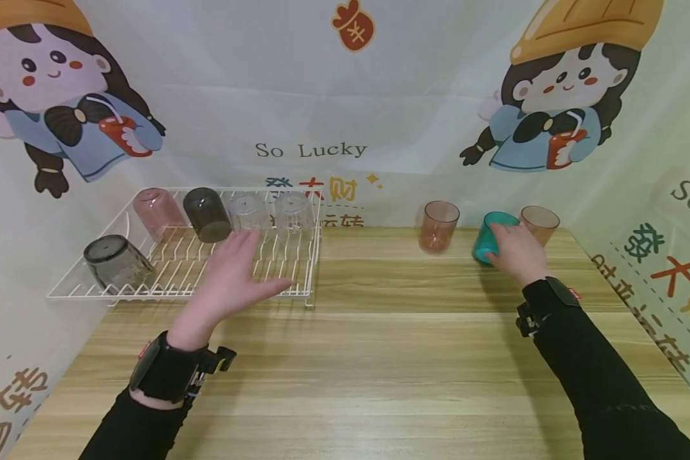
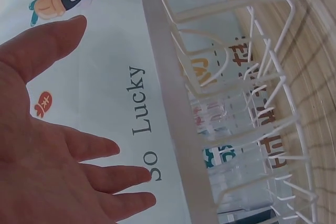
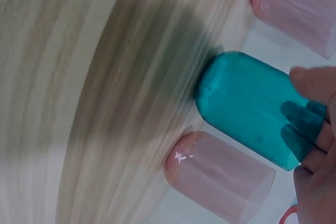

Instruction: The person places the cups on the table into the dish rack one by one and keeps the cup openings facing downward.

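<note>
My right hand (image 1: pixel 519 250) grips a teal cup (image 1: pixel 485 239) near its rim, at the back right of the table. Through the teal wall (image 3: pixel 247 103) in the right wrist view, fingers show on its far side. Whether the base touches the table is hard to tell. Pinkish see-through cups stand upright on either side: one (image 1: pixel 439 227) to the left, the other (image 1: pixel 540 223) partly behind the hand. My left hand (image 1: pixel 227 278) is spread over the front of a white wire rack (image 1: pixel 316 255), holding nothing; its fingers (image 2: pixel 113 174) look relaxed.
On the rack, tilted mouth-down, sit a pink cup (image 1: pixel 158 211), a dark cup (image 1: pixel 207 214) and two clear cups (image 1: pixel 247 211). A grey cup (image 1: pixel 117 262) leans at the rack's left front. A printed cloth (image 1: pixel 310 115) hangs behind the wooden table (image 1: pixel 379 370).
</note>
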Available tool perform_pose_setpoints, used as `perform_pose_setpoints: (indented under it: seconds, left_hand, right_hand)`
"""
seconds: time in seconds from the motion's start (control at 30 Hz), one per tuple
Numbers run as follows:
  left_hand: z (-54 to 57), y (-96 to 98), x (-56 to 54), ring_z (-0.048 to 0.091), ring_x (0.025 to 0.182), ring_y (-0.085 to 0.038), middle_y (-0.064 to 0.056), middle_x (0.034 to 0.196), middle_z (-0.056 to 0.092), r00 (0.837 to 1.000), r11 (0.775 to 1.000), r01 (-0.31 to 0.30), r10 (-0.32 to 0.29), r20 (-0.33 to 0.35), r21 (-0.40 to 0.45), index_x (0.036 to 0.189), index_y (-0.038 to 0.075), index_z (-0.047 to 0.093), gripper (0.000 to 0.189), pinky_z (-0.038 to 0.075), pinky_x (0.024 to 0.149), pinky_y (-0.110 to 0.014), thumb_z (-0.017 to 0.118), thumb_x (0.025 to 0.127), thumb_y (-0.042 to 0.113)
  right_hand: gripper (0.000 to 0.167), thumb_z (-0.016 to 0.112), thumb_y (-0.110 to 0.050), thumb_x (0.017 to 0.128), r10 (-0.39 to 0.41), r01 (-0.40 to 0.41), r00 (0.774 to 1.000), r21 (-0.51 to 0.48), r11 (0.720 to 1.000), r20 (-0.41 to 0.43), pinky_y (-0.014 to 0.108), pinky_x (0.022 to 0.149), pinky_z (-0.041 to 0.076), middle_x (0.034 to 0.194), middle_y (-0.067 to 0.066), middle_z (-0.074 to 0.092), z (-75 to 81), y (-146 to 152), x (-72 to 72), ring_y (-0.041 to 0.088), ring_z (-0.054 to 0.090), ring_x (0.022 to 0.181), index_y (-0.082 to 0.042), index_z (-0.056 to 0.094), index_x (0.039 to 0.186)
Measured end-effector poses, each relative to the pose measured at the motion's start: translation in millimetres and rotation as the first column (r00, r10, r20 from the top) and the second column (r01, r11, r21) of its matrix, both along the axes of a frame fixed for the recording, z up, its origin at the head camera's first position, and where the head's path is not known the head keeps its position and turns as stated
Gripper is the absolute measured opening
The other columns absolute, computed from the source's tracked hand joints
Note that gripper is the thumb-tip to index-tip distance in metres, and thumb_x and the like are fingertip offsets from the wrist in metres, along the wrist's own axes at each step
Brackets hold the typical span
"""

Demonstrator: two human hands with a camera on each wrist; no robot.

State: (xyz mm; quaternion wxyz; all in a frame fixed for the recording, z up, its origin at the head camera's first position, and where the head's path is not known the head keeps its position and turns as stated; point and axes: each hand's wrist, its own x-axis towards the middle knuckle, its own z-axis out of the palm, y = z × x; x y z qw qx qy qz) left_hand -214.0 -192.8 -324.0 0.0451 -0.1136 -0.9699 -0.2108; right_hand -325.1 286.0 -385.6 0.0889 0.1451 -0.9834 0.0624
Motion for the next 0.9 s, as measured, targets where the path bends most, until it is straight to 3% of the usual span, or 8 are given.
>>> perform_pose_setpoints:
  seconds: [0.13, 0.27, 0.47, 0.7, 0.9]
  left_hand:
    - [0.7, 5.6, -0.2, 0.018, 0.146, -0.053, -0.033, 0.159, 0.022, 1.0, 1.0, 0.021, -0.021, -0.017, 0.004, 0.157, -0.004, 0.018, 0.108, 0.013, 0.116, -0.072, 0.077, 0.083, 0.047]
    - [1.4, 11.8, -1.0, 0.017, 0.147, -0.052, -0.032, 0.159, 0.022, 0.999, 0.999, 0.045, -0.044, -0.025, 0.017, 0.156, -0.006, 0.019, 0.108, 0.011, 0.117, -0.07, 0.078, 0.083, 0.046]
    - [2.3, 19.7, -1.8, 0.016, 0.149, -0.05, -0.029, 0.161, 0.021, 0.998, 0.999, 0.052, -0.052, -0.02, 0.004, 0.157, -0.003, 0.019, 0.108, 0.012, 0.12, -0.066, 0.077, 0.082, 0.049]
    - [2.7, 27.7, -3.9, 0.01, 0.151, -0.047, -0.027, 0.164, 0.014, 0.998, 0.998, 0.062, -0.062, 0.009, 0.02, 0.159, 0.0, 0.012, 0.111, 0.003, 0.122, -0.064, 0.078, 0.082, 0.046]
    - [2.5, 34.0, -4.0, 0.01, 0.152, -0.045, -0.026, 0.164, 0.016, 0.997, 0.997, 0.071, -0.071, 0.005, 0.006, 0.158, -0.001, 0.017, 0.11, 0.006, 0.123, -0.061, 0.078, 0.081, 0.048]
  right_hand:
    - [0.04, 0.066, -0.004, 0.091, -0.017, 0.015, 0.998, -0.032, 0.999, -0.058, 0.062, 0.103, 0.043, 0.112, 0.036, 0.064, -2.6, -2, 1.9, 0.053, 0.057, 0.107, 0.011, 0.055, 0.126]
    - [0.026, 0.062, -0.001, 0.093, -0.046, 0.039, 0.994, -0.071, 0.997, -0.102, 0.063, 0.086, 0.05, 0.099, 0.033, 0.065, -5.1, -3, 5.1, 0.052, 0.06, 0.094, 0.008, 0.061, 0.117]
    - [0.03, 0.064, 0.0, 0.094, -0.055, 0.044, 0.992, -0.1, 0.994, -0.116, 0.061, 0.085, 0.05, 0.102, 0.033, 0.066, -7.9, -1, 11.4, 0.051, 0.06, 0.092, 0.01, 0.062, 0.121]
    - [0.03, 0.063, -0.001, 0.094, -0.056, 0.042, 0.992, -0.114, 0.993, -0.116, 0.06, 0.084, 0.05, 0.106, 0.033, 0.065, -5.7, 0, 20.0, 0.051, 0.061, 0.096, 0.009, 0.061, 0.122]
    - [0.029, 0.064, -0.001, 0.094, -0.046, 0.029, 0.99, -0.125, 0.992, -0.134, 0.06, 0.081, 0.051, 0.108, 0.033, 0.066, -1.5, -4, 28.8, 0.05, 0.061, 0.096, 0.009, 0.061, 0.121]
